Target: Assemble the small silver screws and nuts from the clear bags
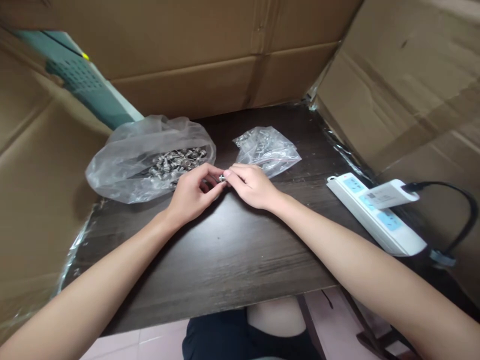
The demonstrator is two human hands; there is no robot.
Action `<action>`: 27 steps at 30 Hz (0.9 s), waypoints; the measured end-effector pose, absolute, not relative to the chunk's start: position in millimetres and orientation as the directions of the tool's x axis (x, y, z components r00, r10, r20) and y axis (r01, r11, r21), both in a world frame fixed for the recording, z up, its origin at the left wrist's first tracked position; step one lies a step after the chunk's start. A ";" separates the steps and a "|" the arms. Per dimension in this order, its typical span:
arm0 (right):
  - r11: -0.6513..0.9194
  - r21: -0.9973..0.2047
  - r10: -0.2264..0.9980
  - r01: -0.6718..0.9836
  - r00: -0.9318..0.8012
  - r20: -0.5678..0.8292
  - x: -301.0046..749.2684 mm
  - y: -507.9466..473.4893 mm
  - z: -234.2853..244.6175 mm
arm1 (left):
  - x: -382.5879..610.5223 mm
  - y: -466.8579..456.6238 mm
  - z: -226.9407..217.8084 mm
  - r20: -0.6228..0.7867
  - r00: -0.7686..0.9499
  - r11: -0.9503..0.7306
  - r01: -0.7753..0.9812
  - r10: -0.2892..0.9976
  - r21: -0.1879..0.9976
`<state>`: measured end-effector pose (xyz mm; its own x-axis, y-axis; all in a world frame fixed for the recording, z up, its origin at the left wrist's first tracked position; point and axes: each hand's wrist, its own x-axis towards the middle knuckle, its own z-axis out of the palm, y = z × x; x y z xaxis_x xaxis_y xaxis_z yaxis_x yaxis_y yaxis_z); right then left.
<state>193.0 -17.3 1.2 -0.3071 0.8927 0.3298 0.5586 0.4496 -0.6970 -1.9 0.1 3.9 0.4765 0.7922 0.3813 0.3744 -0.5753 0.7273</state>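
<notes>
My left hand (193, 194) and my right hand (250, 184) meet over the middle of the dark wooden table (225, 250). Both pinch a small metal part (222, 177) between their fingertips. Just behind my left hand lies a large clear plastic bag (123, 160) holding a heap of small metal screws or bolts (176, 162). Behind my right hand sits a smaller clear bag (268, 147) with several more small parts inside.
Cardboard walls (210, 60) stand round the table at the back, left and right. A white power strip (375, 215) with a white adapter (392, 194) and black cable (465, 220) lies at the right edge. A green-grey object (84, 85) leans at back left.
</notes>
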 end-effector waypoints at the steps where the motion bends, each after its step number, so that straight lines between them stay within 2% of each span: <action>1: 0.447 -0.694 0.894 0.564 -0.314 0.320 193.3 -17.4 1.5 | -1.8 0.1 4.3 0.383 0.479 -0.578 0.374 0.790 0.725; 8: 0.428 -0.753 0.901 0.500 -0.295 0.317 196.0 -21.8 3.4 | -1.0 -1.2 3.9 0.392 0.463 -0.573 0.362 0.795 0.735; 27: 0.481 -0.732 0.876 0.482 -0.291 0.384 193.7 -20.7 1.9 | -1.9 -0.6 -0.9 0.395 0.463 -0.563 0.313 0.794 0.765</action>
<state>193.7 -20.7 1.9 -0.2911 0.8764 0.3836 0.4821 0.4807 -0.7325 -1.9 -0.6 -0.9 0.4627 0.7938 0.3947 0.3133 -0.5629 0.7648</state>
